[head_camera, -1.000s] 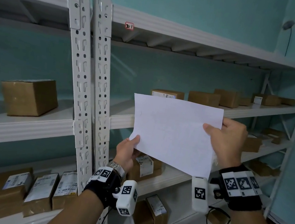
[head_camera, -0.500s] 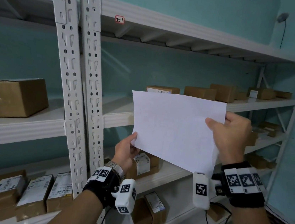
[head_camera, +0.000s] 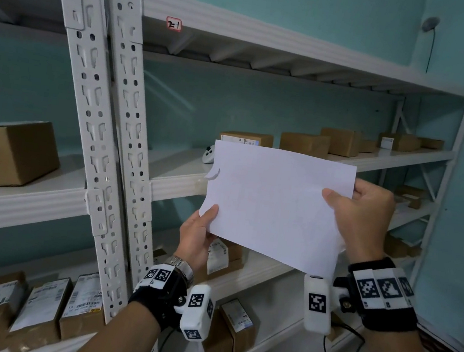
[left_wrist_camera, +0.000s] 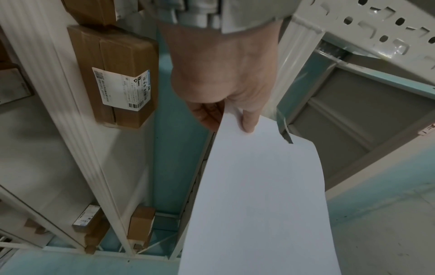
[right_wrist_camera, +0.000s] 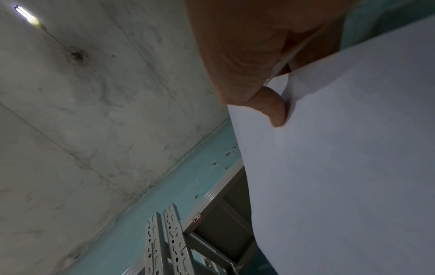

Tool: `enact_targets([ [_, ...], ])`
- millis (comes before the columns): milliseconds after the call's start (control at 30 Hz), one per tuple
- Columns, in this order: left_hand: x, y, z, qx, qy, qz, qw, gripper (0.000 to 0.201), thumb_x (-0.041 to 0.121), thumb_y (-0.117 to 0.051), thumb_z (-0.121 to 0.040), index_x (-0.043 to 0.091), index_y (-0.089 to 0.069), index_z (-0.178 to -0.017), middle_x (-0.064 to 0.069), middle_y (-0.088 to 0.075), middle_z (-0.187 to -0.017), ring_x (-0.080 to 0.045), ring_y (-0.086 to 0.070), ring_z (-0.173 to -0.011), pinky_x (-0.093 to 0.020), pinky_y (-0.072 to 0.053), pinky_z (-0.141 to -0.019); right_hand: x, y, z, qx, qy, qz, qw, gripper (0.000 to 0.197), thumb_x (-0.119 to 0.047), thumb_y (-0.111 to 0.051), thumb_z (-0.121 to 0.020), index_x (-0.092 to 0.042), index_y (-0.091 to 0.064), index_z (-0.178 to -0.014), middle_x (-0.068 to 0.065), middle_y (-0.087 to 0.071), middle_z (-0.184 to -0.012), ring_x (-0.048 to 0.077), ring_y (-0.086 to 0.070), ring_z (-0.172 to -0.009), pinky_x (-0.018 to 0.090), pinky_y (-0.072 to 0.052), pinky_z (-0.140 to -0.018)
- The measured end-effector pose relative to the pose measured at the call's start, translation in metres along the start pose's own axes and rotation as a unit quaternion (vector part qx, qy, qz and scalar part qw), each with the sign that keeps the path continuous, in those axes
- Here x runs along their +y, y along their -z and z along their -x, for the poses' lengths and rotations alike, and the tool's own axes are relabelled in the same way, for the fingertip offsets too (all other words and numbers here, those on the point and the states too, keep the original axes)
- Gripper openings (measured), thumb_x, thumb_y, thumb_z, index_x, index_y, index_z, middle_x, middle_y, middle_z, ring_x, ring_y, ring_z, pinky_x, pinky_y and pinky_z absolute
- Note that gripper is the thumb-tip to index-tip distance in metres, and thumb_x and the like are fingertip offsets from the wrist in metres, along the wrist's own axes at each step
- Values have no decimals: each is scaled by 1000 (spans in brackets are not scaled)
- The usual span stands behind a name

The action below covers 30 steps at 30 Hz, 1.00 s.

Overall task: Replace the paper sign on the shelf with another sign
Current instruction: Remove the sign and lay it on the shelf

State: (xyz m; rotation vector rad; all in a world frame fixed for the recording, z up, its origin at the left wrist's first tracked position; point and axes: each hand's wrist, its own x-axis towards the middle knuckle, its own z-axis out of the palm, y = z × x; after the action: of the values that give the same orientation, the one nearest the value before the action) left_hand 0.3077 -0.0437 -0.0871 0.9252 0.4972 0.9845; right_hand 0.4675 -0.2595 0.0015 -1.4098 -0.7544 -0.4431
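Note:
A white paper sheet [head_camera: 274, 204] hangs in the air in front of the middle shelf [head_camera: 177, 186], its blank back toward me. My left hand [head_camera: 198, 230] pinches its lower left corner, thumb on the near side. My right hand [head_camera: 360, 212] pinches its right edge near the top. A small torn flap [head_camera: 213, 172] curls off the sheet's left edge. In the left wrist view the left hand [left_wrist_camera: 235, 104] grips the paper [left_wrist_camera: 259, 204] with the thumb on top. In the right wrist view the right hand's thumb [right_wrist_camera: 275, 109] presses the paper [right_wrist_camera: 341, 167].
White perforated uprights [head_camera: 106, 145] stand left of the sheet. Several cardboard boxes [head_camera: 305, 144] line the middle shelf, with a large box [head_camera: 8, 154] at left and labelled parcels [head_camera: 42, 307] below. A small red-edged label [head_camera: 174, 24] sticks on the upper shelf rail.
Both hands have kept hold of the sheet, which now sits level in front of the shelf rail; a torn flap now shows on its left edge. The head view has shifted rightward.

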Motion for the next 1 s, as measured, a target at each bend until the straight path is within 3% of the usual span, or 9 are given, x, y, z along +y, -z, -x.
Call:
enact_targets([
  [100, -2, -1, -1, 3, -1, 3, 1000, 28, 17, -71, -97, 10, -69, -124, -11, -76, -124, -37, -65, -127, -57, -48, -112, 0, 3, -1, 0, 2, -3, 1000, 25, -4, -79, -83, -2, -77, -108, 9, -78, -107, 19, -73, -90, 39, -62, -74],
  [167, -4, -2, -1, 5, -2, 2, 1000, 26, 17, -71, -97, 10, -70, -121, -12, -76, -124, -39, -63, -130, -58, -47, -113, 0, 4, -1, 1, 3, -3, 1000, 25, -5, -79, -83, -2, -77, -108, 9, -78, -109, 21, -74, -92, 39, -62, -74],
  [400, -7, -7, 0, 0, -5, -6, 1000, 30, 17, -73, -96, 7, -69, -123, -14, -75, -126, -39, -62, -130, -59, -46, -113, 6, 9, -2, 9, -28, -5, 1000, 28, -6, -79, -84, -4, -76, -112, 10, -77, -112, 26, -75, -97, 44, -63, -79],
  [567, -8, -20, 7, -31, -7, -31, 999, 21, 17, -73, -95, 7, -71, -113, -17, -73, -128, -33, -68, -117, -54, -49, -112, 12, 25, -11, 30, -53, 11, 998, 26, -6, -80, -81, -5, -77, -107, 9, -78, -109, 25, -76, -92, 47, -64, -77],
  [667, -7, -30, 9, -41, -10, -33, 999, 12, 16, -71, -97, 9, -71, -106, -15, -74, -126, -28, -66, -106, -46, -53, -103, 11, 36, -12, 20, -63, 8, 998, 27, -6, -79, -83, -6, -77, -111, 8, -78, -112, 24, -74, -95, 37, -61, -79],
  [800, -4, -39, 8, -30, -23, -42, 998, 12, 19, -71, -97, 10, -70, -104, -14, -74, -113, -30, -63, -96, -39, -53, -76, 13, 42, -15, -1, -95, -25, 995, 27, -6, -74, -90, -6, -74, -116, 7, -75, -117, 21, -69, -99, 25, -52, -74],
  [833, -2, -42, 7, -30, -26, -42, 998, 13, 19, -72, -97, 10, -70, -105, -14, -74, -113, -30, -64, -94, -39, -53, -75, 14, 43, -17, -13, -110, -43, 993, 26, -5, -72, -91, -6, -74, -117, 6, -75, -117, 21, -69, -99, 27, -53, -76],
  [933, 9, -47, 1, -42, -44, -24, 998, 21, 23, -72, -96, 8, -70, -111, -11, -75, -111, -30, -66, -96, -45, -56, -89, 20, 45, -27, -22, -182, -107, 977, 23, 0, -71, -89, -12, -76, -108, -5, -76, -103, 20, -71, -99, 45, -58, -94],
  [1000, 18, -48, 0, -51, -67, -10, 996, 22, 30, -68, -99, 10, -68, -107, -4, -69, -85, -20, -60, -77, -35, -56, -76, 25, 43, -32, -20, -218, -147, 965, 22, 1, -72, -85, -15, -76, -98, -3, -77, -101, 25, -72, -100, 50, -58, -96],
])
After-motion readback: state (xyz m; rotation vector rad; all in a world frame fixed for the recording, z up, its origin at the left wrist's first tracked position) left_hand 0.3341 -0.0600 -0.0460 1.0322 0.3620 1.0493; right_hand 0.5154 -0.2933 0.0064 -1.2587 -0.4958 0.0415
